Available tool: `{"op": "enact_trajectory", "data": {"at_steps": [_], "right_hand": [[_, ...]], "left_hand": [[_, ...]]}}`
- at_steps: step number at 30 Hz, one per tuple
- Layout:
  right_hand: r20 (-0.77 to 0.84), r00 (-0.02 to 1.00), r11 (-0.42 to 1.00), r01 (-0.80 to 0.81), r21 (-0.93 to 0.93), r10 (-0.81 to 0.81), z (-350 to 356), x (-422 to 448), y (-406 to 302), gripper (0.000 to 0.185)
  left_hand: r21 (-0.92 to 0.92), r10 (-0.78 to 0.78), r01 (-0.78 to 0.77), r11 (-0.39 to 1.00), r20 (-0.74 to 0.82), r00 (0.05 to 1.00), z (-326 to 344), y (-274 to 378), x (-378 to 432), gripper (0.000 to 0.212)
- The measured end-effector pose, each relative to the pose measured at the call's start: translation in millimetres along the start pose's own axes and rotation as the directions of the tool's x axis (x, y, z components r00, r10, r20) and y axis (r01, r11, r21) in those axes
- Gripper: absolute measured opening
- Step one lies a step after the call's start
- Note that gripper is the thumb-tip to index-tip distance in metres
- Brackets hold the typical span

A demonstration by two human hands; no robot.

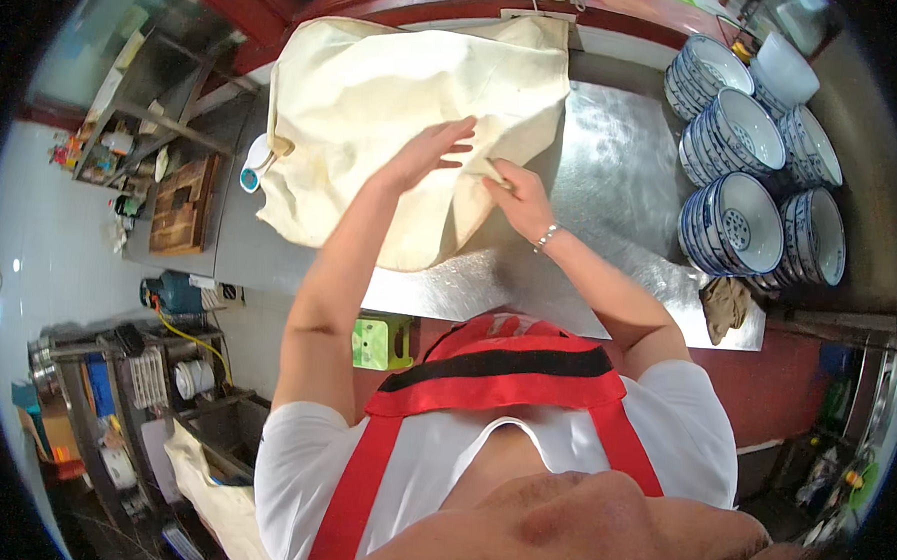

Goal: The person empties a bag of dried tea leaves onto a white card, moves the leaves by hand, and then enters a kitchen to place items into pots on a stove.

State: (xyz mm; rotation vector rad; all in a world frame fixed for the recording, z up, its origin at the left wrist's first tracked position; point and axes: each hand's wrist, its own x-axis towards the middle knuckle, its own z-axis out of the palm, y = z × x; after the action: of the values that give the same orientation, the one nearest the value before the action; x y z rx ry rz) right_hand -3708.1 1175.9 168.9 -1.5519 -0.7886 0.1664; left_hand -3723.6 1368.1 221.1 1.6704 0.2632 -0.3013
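A large cream cloth (366, 96) lies spread and wrinkled over the steel worktop (611, 159); whatever may be under it is hidden. My left hand (430, 153) is over the middle of the cloth with its fingers apart and nothing in them. Whether its palm touches the fabric I cannot tell. At the cloth's right side, my right hand (522, 201) pinches a fold of the edge between thumb and fingers. The near right corner hangs in a loose drape just left of that hand.
Stacks of blue-and-white bowls (740, 218) stand at the right, with a crumpled brown rag (723, 307) before them at the table edge. To the left are a small white device (255, 163) and a wooden board (184, 205). A green stool (378, 343) is below the worktop.
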Motion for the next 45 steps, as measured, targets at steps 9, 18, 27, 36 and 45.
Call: {"op": "enact_trajectory", "data": {"at_steps": [9,18,27,36,45], "right_hand": [[0.066,0.942,0.879,0.331,-0.342,-0.329,41.4,54.3,-15.8,0.025],[-0.155,0.978,0.953,-0.175,-0.246,0.14,31.3,71.8,57.2,0.033],[-0.363,0.81,0.875,-0.483,0.034,0.461,36.3,190.5,202.2,0.036],[-0.305,0.861,0.887,-0.452,-0.091,0.407,81.8,257.0,293.4,0.03],[-0.252,0.799,0.835,-0.544,0.083,0.545,93.9,251.2,218.6,0.039]], "left_hand": [[0.629,0.169,-0.269,0.729,0.216,0.962,-49.2,51.3,86.0,0.046],[-0.025,0.409,-0.431,0.902,-0.271,0.871,-165.7,92.4,72.2,0.025],[0.041,0.57,-0.617,0.786,-0.434,0.697,-142.6,110.9,58.3,0.025],[0.028,0.537,-0.633,0.774,-0.56,0.631,-144.8,108.2,58.9,0.027],[-0.021,0.521,-0.66,0.751,-0.594,0.613,-141.0,101.5,56.0,0.027]]}}
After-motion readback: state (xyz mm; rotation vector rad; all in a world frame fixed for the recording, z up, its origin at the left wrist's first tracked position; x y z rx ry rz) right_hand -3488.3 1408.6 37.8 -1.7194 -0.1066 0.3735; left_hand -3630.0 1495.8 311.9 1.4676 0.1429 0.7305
